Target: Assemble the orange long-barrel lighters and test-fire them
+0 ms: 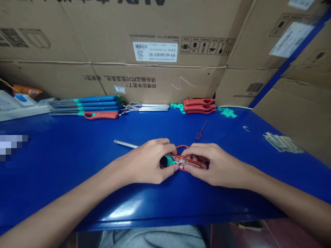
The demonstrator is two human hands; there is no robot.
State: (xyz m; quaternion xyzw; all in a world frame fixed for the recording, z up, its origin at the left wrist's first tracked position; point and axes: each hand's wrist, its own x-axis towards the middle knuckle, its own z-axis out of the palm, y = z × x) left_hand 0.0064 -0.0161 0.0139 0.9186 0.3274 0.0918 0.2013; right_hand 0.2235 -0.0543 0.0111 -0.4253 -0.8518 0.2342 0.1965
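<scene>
A red stick lighter housing, its inner parts exposed, is held between my hands near the front of the table. My left hand grips its left end, with thumb and fingers around a green trigger and thin white wires. From beneath that hand a silver metal tube sticks out to the left. My right hand pinches the housing's right half, where a clear tank-like part lies inside. The fingertips hide some of the small parts.
Behind my hands lies a small screwdriver. Along the cardboard are blue stick lighters, metal tubes, red housings and green parts. Clear parts lie at right on the blue table.
</scene>
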